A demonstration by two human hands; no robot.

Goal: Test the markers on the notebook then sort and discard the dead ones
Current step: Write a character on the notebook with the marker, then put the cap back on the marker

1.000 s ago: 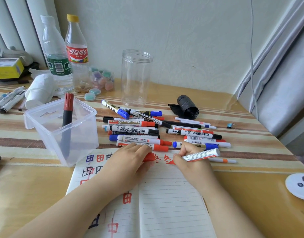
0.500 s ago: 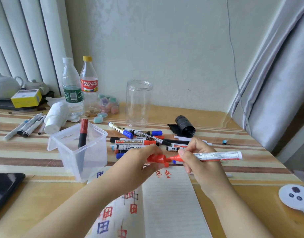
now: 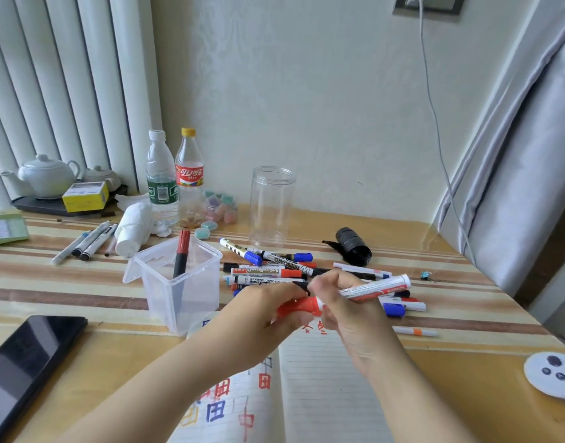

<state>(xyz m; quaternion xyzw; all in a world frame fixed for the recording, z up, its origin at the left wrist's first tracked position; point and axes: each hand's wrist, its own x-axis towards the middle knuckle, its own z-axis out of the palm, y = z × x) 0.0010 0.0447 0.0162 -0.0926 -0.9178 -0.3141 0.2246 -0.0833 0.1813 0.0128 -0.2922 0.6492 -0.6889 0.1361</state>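
Head view, the only one: my left hand (image 3: 268, 310) grips the red cap (image 3: 301, 307) and my right hand (image 3: 345, 306) pinches the marker (image 3: 375, 287) by its white barrel, the two held up together above the far edge of the notebook (image 3: 319, 378). A second ago the tip was down on the page, writing; half a second ago both hands had lifted and the cap stood just off the exposed tip. Now cap and barrel meet, with no tip showing, though motion blur on my right fingers keeps me from confirming the cap is fully seated. Fresh red marks (image 3: 313, 327) lie on the page just below my hands, which I judge to mean this marker writes and belongs with the keepers, not the discards. The bin (image 3: 166, 282) at left holds one red-capped marker upright; whether that is the live or dead lot I cannot tell. The untested pile (image 3: 274, 270) lies far of my hands, the jar (image 3: 271, 206) beyond it. Next comes sorting this marker.
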